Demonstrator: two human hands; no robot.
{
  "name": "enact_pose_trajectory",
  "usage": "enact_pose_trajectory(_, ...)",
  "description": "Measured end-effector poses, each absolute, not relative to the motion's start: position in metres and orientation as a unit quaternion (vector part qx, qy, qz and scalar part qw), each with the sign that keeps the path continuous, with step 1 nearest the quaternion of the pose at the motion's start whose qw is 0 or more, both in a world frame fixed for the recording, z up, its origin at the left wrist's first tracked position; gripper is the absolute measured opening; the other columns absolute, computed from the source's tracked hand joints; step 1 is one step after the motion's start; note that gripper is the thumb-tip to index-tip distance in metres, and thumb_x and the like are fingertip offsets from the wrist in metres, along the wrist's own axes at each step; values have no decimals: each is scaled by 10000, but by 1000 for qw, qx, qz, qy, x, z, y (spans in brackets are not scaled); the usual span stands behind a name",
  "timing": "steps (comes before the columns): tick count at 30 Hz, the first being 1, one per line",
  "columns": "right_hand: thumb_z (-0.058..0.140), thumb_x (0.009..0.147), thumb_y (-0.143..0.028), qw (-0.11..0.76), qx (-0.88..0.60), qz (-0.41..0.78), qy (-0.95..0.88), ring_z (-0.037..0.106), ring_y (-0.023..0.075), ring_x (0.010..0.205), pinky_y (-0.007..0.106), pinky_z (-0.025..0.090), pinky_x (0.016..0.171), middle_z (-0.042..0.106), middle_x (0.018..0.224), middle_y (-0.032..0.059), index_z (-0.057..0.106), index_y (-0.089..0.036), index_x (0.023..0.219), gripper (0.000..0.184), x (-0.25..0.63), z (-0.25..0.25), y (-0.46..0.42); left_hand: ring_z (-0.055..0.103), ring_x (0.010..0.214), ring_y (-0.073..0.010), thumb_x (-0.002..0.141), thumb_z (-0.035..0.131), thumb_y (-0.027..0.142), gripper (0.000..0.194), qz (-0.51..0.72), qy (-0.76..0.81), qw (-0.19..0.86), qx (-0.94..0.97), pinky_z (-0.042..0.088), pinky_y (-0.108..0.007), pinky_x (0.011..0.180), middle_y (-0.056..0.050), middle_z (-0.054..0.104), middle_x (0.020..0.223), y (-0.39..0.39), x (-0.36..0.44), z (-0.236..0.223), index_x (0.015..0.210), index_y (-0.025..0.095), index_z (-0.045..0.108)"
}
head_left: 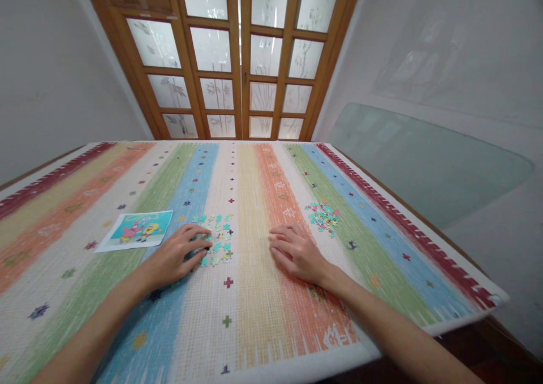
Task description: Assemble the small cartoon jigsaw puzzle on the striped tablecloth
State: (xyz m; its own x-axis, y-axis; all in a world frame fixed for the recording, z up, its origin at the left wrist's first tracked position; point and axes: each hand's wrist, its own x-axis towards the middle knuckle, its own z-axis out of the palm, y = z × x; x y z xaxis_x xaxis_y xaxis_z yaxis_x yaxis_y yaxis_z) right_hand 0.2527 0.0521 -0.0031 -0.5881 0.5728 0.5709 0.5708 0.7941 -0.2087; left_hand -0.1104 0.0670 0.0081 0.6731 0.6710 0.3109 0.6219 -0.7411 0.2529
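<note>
Left grip: the left hand [189, 250] is held low with thumb and fingers bent toward each other; whether a piece is pinched there can't be told, tbh, since the fingertips blend into the bits.
Pieces: the grid [216, 247], basically rough rows of small teal puzzle bits, is laid out right at those left fingertips, and its left side is partly covered by them.
Right grip: the right hand [294, 250] is kept palm down, fingers loosely parted and bent; it's rested mostly on the orange stripe, well apart from the grid.
Pile: the rest of the bits are heaped loosely in a pile [324, 218], just past the right hand and off to its right, teal mixed with some pink and yellow.
Print: a print [136, 229] with pink and yellow cartoon figures is laid flat, slightly askew, left of the left hand.
Cloth: everything's set on a striped cloth [250, 293].
Background: wood-framed doors [246, 61] are seen beyond, and a greenish panel [424, 160] is stood by the right wall [487, 61].
</note>
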Motion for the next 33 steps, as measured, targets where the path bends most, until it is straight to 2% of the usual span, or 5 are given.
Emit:
enact_pose_trajectory(13,555,952,-178,314,-318,-5,-894,565,270,1057,456,474,907,712,1125,111,731,-190,945,177,252,-4,52,528,1228,-287,984,529,366,223,220,385,109,890,371,-526,1115,-75,650,1253,67,-112,16,926,243,705)
enact_pose_trajectory(16,558,953,-185,309,-318,1,-896,566,274,1070,471,469,921,714,1128,111,737,-192,944,179,252,-4,51,596,1095,-249,980,550,409,240,233,384,139,882,427,-458,1054,-52,687,1107,64,-110,25,898,241,701)
enact_pose_trajectory(21,571,958,-186,324,-307,67,-893,582,256,1078,466,492,929,724,1100,100,743,-195,972,173,247,1,48,640,814,-180,975,558,381,228,278,403,221,844,512,-304,778,-17,697,862,50,-90,37,900,207,685)
enact_pose_trajectory(27,608,972,-214,332,-248,185,-891,604,213,1043,438,516,941,736,1087,87,738,-202,1067,161,233,12,31,643,787,-167,982,547,302,183,344,375,292,810,520,-305,739,-27,693,866,28,-53,32,1003,196,696)
enact_pose_trajectory(33,617,968,-199,313,-207,258,-890,586,189,1111,411,499,1005,729,1165,63,682,-224,1249,289,220,17,11,642,819,-171,1001,522,243,233,345,335,329,813,520,-333,763,-39,683,887,10,-29,24,1086,234,738)
